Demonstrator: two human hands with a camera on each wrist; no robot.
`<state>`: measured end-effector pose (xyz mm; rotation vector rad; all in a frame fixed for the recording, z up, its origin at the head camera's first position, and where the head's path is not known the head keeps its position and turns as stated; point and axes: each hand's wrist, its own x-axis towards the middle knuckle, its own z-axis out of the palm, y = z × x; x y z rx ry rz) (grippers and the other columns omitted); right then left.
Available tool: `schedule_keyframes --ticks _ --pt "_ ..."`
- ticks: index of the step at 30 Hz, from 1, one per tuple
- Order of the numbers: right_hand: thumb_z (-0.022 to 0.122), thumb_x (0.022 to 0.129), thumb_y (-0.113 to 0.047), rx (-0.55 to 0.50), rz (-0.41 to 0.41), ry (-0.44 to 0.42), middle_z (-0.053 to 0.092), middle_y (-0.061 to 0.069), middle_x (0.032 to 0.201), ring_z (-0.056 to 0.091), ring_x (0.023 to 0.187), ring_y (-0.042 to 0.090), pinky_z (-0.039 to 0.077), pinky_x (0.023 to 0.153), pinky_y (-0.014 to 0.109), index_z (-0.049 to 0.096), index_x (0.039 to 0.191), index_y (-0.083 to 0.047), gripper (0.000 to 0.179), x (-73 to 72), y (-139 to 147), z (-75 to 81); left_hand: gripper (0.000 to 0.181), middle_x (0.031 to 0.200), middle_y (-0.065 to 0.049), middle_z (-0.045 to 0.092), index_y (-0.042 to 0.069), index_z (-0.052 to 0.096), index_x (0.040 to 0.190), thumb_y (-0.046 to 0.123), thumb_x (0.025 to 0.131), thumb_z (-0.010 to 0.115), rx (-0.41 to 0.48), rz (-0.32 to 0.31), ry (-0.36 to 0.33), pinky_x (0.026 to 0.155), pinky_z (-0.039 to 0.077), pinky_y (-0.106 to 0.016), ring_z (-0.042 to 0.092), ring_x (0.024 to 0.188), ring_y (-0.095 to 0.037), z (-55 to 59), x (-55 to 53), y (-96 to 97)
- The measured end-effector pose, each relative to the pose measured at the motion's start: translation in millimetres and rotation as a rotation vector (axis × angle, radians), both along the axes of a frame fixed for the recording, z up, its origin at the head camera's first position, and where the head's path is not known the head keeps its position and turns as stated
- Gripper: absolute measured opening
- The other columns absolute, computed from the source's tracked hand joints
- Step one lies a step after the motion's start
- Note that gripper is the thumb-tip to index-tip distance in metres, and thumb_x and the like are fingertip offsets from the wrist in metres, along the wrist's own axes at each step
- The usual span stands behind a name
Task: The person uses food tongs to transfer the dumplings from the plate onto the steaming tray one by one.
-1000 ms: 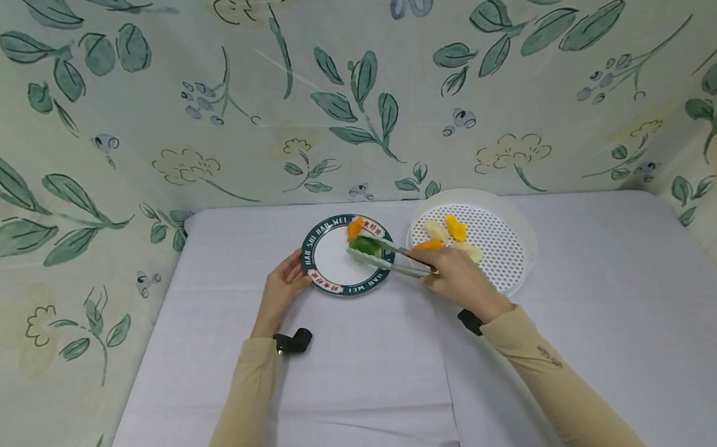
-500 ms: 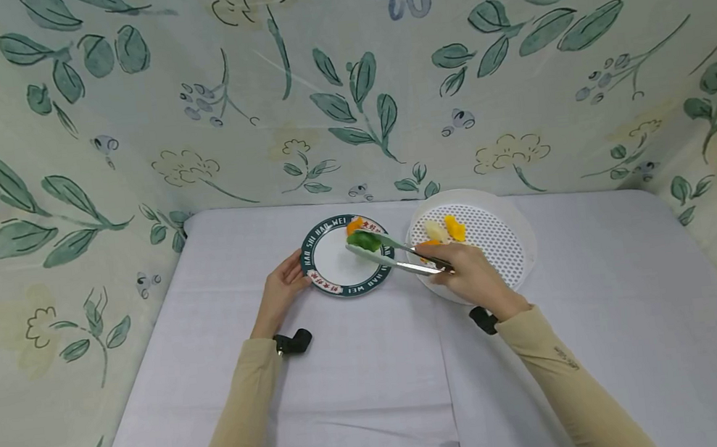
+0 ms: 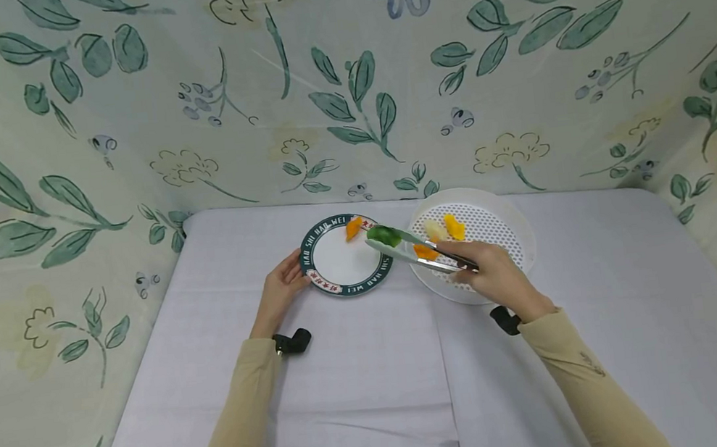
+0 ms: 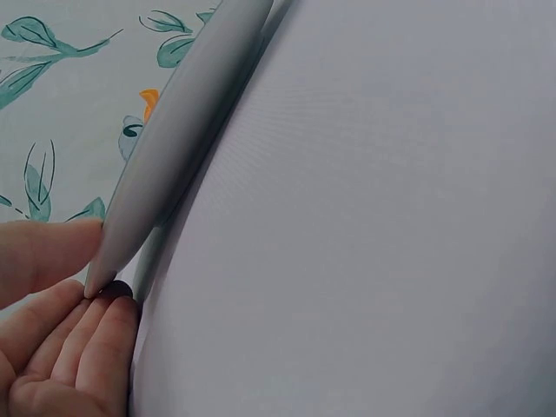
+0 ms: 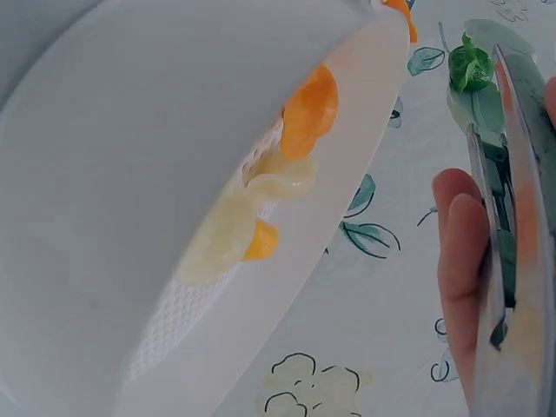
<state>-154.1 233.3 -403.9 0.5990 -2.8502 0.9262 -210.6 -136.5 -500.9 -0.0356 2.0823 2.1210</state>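
Observation:
A white plate with a dark green lettered rim point(image 3: 339, 263) sits left of centre in the head view, an orange piece point(image 3: 353, 228) on its far side. My left hand point(image 3: 282, 290) holds its left edge; the left wrist view has the thumb point(image 4: 52, 252) on the rim and the fingers underneath. My right hand point(image 3: 502, 280) grips metal tongs point(image 3: 436, 265) with pale green tips. Between those tips is a crumpled green piece, perhaps vegetable point(image 3: 384, 235), above the plate's right rim. In the right wrist view the green piece point(image 5: 470, 68) shows at the far end of the tongs.
Right of the plate stands a round white perforated basket point(image 3: 520, 235), partly under the right hand. It holds a yellow piece point(image 3: 455, 227), a pale piece point(image 3: 435, 230) and an orange piece point(image 3: 425, 251). A white cloth point(image 3: 364, 398) covers the table; patterned fabric point(image 3: 345, 94) hangs behind.
My right hand has drawn the tongs and the green piece rightward, from over the plate to its right rim. The left hand and the plate have stayed in place.

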Motion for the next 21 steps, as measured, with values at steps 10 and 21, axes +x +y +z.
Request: schedule_keyframes --ticks 10,21 --pt "0.074 0.075 0.009 0.009 -0.08 -0.042 0.06 0.02 0.124 0.061 0.099 0.035 0.055 0.085 0.051 0.061 0.128 -0.002 0.055 4.7 26 8.4 0.065 0.149 -0.015 0.035 0.002 0.036 0.146 -0.011 0.087 0.06 -0.019 0.009 -0.002 0.101 0.041 -0.016 0.04 0.133 -0.022 0.3 0.1 0.3" --pt "0.073 0.075 0.009 0.028 -0.152 0.007 0.06 0.024 0.121 0.063 0.094 0.037 0.055 0.079 0.053 0.059 0.127 0.003 0.054 9.3 60 2.9 0.066 0.149 -0.017 0.034 0.001 0.034 0.146 -0.012 0.087 0.059 -0.004 0.005 -0.001 0.102 0.041 -0.018 0.039 0.133 -0.025 0.3 0.7 0.5"
